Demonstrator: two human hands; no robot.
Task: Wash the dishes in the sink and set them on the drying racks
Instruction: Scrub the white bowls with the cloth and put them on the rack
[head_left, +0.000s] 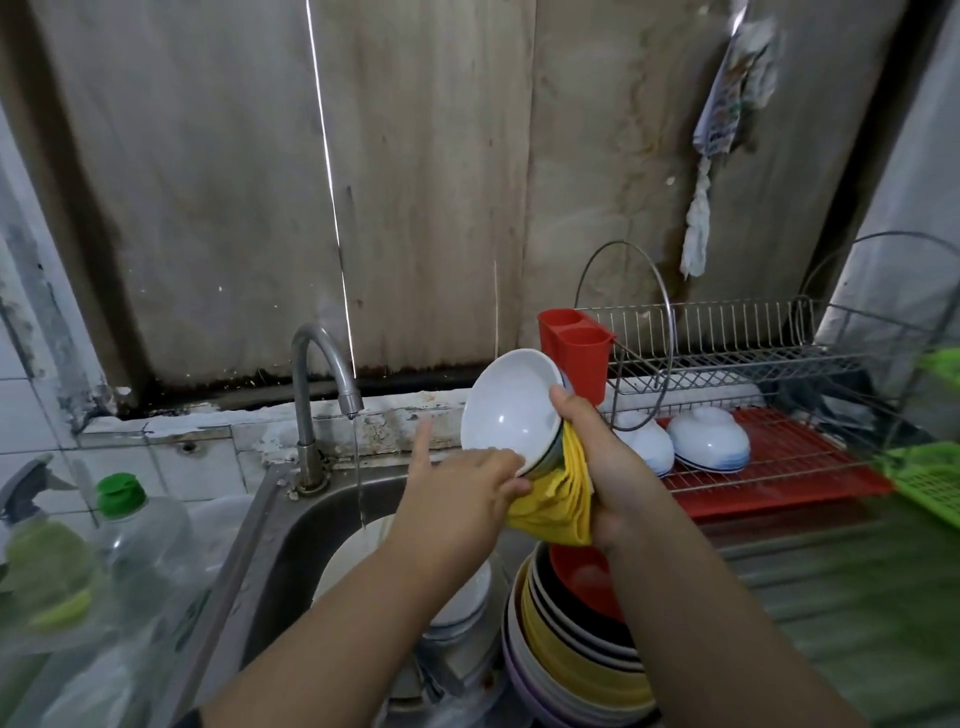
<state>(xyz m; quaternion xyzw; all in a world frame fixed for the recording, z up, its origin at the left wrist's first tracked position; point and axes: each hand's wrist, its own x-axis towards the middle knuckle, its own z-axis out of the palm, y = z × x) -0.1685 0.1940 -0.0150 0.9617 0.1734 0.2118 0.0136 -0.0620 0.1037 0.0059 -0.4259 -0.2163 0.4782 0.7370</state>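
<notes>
I hold a white bowl (511, 408) tilted on its side above the sink (291, 525). My left hand (462, 493) pinches its lower rim, index finger sticking up. My right hand (597, 452) grips the bowl's right side together with a yellow cloth (558, 506) pressed against its outside. A thin stream of water runs from the tap (324, 374) onto white dishes (457, 597) in the basin. Two white bowls (709, 439) lie upside down on the wire drying rack (727, 358) at the right.
A stack of coloured plates and bowls (571, 649) stands in the sink's right part. A red cutlery holder (574, 348) hangs on the rack's left end. Soap and spray bottles (130, 530) stand at the left. A green basket (930, 478) sits at the far right.
</notes>
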